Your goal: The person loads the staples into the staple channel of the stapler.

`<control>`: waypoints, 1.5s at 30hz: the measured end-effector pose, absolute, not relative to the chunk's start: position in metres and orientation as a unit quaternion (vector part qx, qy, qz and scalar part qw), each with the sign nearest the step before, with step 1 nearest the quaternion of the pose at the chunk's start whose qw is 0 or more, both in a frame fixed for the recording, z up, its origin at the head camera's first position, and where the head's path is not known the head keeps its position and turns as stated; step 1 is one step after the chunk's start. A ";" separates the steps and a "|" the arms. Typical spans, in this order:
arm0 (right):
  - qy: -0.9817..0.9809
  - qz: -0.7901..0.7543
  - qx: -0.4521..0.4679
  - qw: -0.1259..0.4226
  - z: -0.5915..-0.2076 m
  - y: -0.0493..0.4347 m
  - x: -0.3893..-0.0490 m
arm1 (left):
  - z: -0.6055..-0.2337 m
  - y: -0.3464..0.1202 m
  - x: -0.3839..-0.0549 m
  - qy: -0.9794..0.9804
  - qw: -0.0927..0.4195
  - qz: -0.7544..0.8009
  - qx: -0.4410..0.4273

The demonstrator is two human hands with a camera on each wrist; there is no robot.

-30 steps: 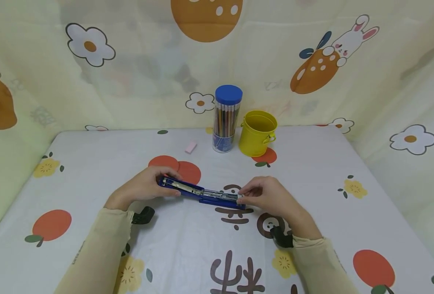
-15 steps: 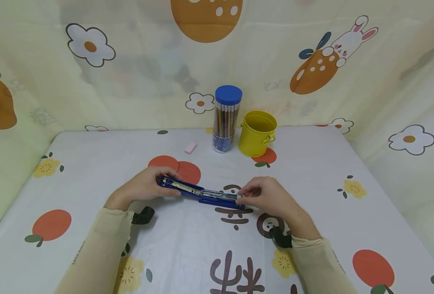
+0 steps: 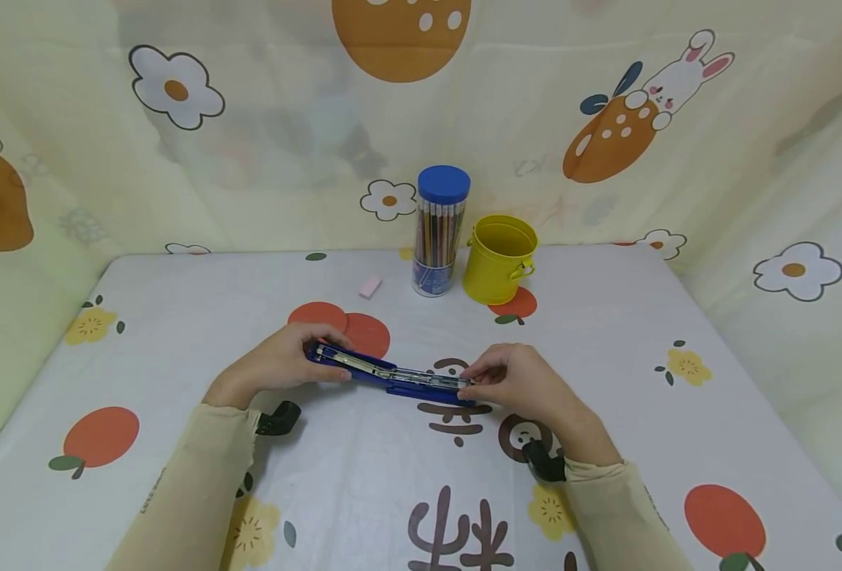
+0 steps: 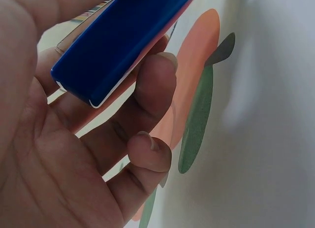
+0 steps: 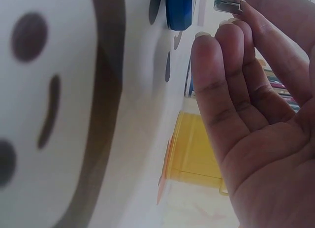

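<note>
A blue stapler (image 3: 392, 373) is folded wide open, its metal insides facing up. My left hand (image 3: 288, 361) grips its left end, thumb on the near side and fingers on the far side. In the left wrist view the smooth blue cover (image 4: 118, 46) lies between thumb and fingers. At the other end my right hand (image 3: 517, 381) pinches the tip of the metal magazine (image 3: 438, 381) between thumb and index finger. The right wrist view has that shiny metal end (image 5: 228, 1) at the fingertips, beside the blue base (image 5: 179, 11); the other fingers are bent loosely below.
Behind the stapler stand a clear tube of pencils (image 3: 441, 234) with a blue lid and a small yellow bucket (image 3: 495, 266). A pink eraser (image 3: 370, 287) lies left of the tube. A patterned cloth covers the table (image 3: 178, 317), with printed curtains (image 3: 285, 159) around it.
Both hands keep their places on the stapler. At the right fingertips, the metal shows slightly farther to the right than before.
</note>
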State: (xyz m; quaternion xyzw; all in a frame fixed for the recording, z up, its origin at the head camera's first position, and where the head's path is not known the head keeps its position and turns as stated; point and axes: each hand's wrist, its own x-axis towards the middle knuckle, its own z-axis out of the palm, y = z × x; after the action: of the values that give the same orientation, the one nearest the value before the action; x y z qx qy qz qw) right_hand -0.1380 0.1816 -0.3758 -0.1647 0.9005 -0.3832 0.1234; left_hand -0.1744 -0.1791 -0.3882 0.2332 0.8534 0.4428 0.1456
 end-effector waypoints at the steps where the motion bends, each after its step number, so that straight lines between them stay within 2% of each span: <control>1: 0.900 -0.384 -0.165 0.123 -0.376 0.182 -0.138 | -0.388 -0.179 -0.174 0.853 0.145 0.443 0.235; 11: 0.894 -0.393 -0.179 0.123 -0.381 0.185 -0.140 | -0.387 -0.179 -0.174 0.852 0.147 0.442 0.239; 20: 0.882 -0.413 -0.167 0.151 -0.383 0.185 -0.141 | -0.380 -0.178 -0.172 0.857 0.144 0.435 0.235; 41: 0.874 -0.431 -0.149 0.169 -0.381 0.185 -0.140 | -0.358 -0.166 -0.164 0.858 0.118 0.436 0.247; 45: 0.871 -0.434 -0.149 0.173 -0.380 0.185 -0.140 | -0.356 -0.161 -0.163 0.850 0.099 0.446 0.261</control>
State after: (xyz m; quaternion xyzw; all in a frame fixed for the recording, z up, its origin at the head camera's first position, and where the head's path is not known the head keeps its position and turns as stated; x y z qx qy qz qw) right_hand -0.1398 0.1850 -0.3801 -0.1486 0.8713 -0.4344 0.1731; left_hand -0.1632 -0.1607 -0.3564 0.2611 0.8503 0.4461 0.0989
